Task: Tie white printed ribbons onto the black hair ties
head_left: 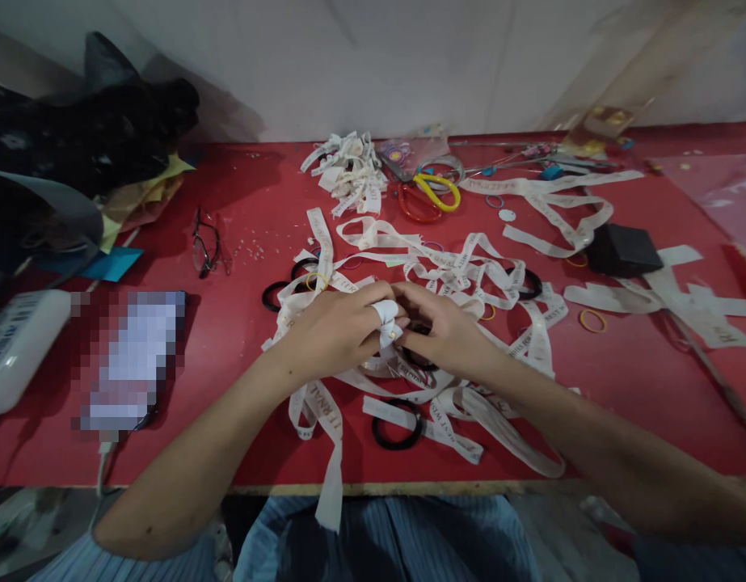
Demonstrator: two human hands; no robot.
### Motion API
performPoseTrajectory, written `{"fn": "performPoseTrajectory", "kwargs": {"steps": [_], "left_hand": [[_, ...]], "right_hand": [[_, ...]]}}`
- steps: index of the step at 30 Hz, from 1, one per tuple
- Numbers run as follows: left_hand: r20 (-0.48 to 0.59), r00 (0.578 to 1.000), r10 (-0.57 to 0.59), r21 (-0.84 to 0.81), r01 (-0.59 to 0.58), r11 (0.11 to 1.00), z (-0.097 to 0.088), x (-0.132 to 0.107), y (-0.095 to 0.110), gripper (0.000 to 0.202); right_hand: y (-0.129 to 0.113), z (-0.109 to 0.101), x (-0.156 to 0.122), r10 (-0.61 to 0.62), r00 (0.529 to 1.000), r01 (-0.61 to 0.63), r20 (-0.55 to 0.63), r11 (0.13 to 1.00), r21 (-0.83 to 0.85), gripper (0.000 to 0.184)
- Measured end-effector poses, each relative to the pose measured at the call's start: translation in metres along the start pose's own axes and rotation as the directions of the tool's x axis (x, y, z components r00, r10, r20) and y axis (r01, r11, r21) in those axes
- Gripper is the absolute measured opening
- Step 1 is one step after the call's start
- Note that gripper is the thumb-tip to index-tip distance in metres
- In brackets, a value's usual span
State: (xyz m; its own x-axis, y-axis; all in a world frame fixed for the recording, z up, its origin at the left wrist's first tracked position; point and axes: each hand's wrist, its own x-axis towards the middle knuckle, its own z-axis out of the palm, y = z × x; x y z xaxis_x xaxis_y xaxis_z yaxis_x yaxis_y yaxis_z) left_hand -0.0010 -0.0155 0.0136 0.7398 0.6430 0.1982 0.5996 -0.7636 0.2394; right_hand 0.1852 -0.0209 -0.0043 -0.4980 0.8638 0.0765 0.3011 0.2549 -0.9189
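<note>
My left hand (336, 327) and my right hand (448, 331) meet at the middle of the red table (239, 364), fingers pinched together round a small folded piece of white printed ribbon (388, 319) with a yellow rubber band on it. Under the right fingers lies a black hair tie (418, 356). A tangle of long white printed ribbons (445, 267) spreads beneath and behind both hands, one strip hanging over the table's front edge. Another black hair tie (397, 424) lies just in front of my hands.
Red and yellow scissors (427, 198) and a heap of finished ribbon bows (348, 174) lie at the back. Glasses (204, 242), a blurred phone (130, 360) and a white box (18, 347) sit left. A black box (621, 249) and loose rubber bands (592, 321) lie right.
</note>
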Motion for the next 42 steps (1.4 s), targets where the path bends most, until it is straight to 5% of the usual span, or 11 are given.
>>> {"fn": "performPoseTrajectory", "kwargs": {"steps": [42], "left_hand": [[0.031, 0.999, -0.008, -0.024, 0.009, 1.000, -0.0032, -0.0002, 0.0010, 0.028]], "right_hand": [[0.0029, -0.0002, -0.0010, -0.006, 1.000, 0.006, -0.001, 1.000, -0.002, 0.029]]}}
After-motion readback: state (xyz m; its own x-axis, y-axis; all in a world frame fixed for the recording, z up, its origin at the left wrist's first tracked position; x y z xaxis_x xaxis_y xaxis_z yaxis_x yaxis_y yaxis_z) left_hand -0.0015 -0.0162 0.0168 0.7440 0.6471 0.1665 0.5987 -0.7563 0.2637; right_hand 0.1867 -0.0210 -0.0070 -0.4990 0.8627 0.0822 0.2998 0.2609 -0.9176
